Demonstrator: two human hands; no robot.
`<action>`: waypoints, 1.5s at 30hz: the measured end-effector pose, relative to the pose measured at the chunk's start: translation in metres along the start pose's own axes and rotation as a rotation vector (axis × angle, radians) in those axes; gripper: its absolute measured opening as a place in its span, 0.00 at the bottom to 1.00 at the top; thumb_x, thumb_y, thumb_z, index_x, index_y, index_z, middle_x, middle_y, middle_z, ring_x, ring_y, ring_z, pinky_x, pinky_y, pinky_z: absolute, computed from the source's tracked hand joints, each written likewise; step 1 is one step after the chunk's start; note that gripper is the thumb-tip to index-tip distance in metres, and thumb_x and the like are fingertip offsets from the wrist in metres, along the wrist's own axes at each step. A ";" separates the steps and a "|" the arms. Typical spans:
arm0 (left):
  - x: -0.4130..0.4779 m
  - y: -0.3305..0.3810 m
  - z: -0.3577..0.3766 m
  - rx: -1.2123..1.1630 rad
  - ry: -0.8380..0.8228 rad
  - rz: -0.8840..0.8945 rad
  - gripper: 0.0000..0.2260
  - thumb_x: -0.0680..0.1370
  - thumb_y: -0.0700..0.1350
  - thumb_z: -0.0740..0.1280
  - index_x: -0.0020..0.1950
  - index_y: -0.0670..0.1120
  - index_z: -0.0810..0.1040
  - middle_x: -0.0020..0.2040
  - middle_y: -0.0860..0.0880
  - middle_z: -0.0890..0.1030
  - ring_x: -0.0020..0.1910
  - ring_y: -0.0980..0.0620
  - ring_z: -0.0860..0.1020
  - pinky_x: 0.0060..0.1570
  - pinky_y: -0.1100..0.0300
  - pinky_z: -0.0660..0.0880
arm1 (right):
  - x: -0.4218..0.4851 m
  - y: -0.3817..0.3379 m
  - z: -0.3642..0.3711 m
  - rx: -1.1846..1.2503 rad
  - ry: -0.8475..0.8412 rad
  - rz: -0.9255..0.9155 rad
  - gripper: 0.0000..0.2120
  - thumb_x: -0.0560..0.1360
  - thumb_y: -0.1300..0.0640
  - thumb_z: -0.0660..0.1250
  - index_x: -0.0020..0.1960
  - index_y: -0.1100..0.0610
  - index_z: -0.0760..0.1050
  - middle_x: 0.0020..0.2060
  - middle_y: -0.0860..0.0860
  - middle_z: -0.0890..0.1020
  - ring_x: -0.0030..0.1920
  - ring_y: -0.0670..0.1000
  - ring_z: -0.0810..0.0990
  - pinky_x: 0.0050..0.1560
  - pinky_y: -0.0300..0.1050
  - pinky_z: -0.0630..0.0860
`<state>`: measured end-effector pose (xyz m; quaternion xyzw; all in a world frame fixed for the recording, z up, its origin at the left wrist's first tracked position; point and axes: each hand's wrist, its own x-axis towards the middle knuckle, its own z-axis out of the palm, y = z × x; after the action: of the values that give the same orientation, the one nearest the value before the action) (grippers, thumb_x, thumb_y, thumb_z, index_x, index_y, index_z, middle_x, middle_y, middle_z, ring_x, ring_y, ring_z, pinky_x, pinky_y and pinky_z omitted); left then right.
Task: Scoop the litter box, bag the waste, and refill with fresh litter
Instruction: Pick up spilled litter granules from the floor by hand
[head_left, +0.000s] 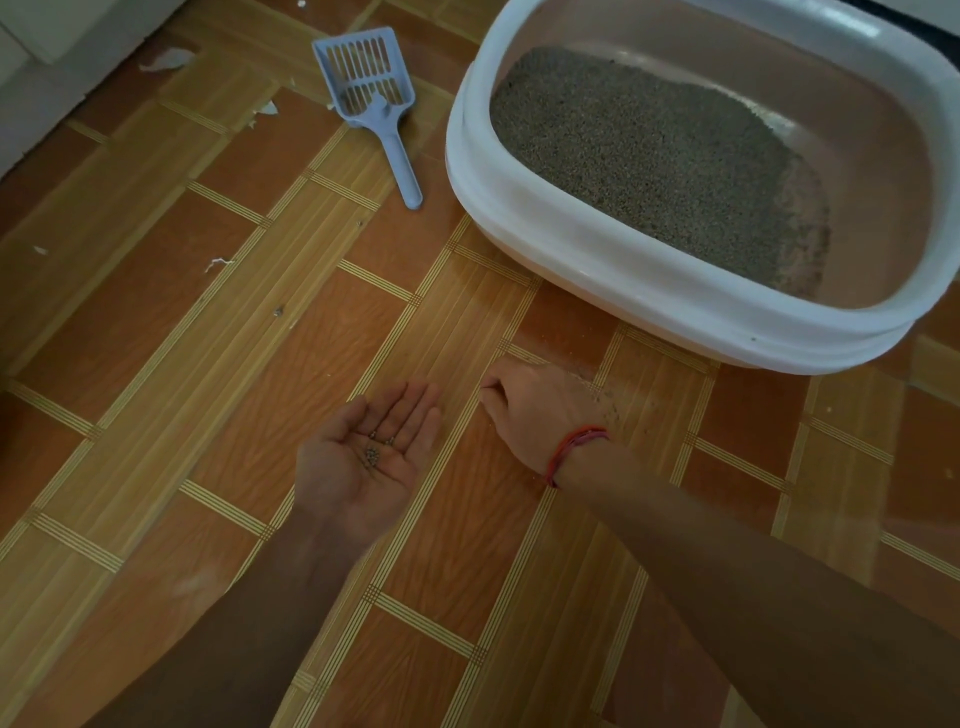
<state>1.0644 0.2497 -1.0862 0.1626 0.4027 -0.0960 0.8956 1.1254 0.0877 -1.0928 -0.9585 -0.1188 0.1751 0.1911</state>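
Observation:
A white-rimmed litter box (519, 228) with pinkish walls stands at the upper right, holding grey litter (649, 156) heaped toward its left side. A blue slotted scoop (374, 93) lies on the floor left of the box, handle pointing toward me. My left hand (363, 457) is held palm up above the floor, fingers straight, with a few grey litter grains (371, 454) in the palm. My right hand (535, 410), a red thread at its wrist, is palm down on the floor beside it, fingers curled under; whether they pinch anything is hidden. Spilled litter grains (613, 410) are scattered on the floor by that wrist.
The floor is brown vinyl with a striped tile pattern. Torn white scraps (166, 60) and small bits lie at the upper left near a pale wall or furniture base (52, 78).

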 end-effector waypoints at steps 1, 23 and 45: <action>0.000 0.000 0.000 -0.002 -0.001 -0.001 0.20 0.82 0.44 0.56 0.47 0.33 0.84 0.56 0.37 0.83 0.55 0.40 0.83 0.55 0.44 0.79 | 0.001 0.001 0.001 -0.020 0.001 -0.018 0.10 0.81 0.51 0.57 0.52 0.52 0.76 0.42 0.48 0.82 0.43 0.51 0.80 0.44 0.52 0.79; 0.000 -0.017 0.010 0.111 -0.154 -0.119 0.22 0.83 0.48 0.51 0.57 0.35 0.80 0.56 0.39 0.83 0.56 0.45 0.82 0.61 0.53 0.77 | -0.044 -0.050 -0.019 0.168 0.011 -0.242 0.08 0.81 0.51 0.56 0.55 0.52 0.72 0.43 0.49 0.82 0.43 0.52 0.81 0.42 0.52 0.78; 0.007 -0.014 0.010 0.051 -0.041 -0.052 0.21 0.82 0.44 0.57 0.44 0.34 0.85 0.55 0.37 0.84 0.57 0.40 0.83 0.56 0.45 0.78 | 0.014 0.032 -0.019 0.110 0.047 0.093 0.07 0.79 0.49 0.62 0.53 0.46 0.79 0.46 0.45 0.82 0.48 0.47 0.79 0.45 0.43 0.77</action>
<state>1.0716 0.2327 -1.0879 0.1728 0.3857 -0.1328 0.8965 1.1504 0.0568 -1.0937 -0.9548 -0.0599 0.1675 0.2380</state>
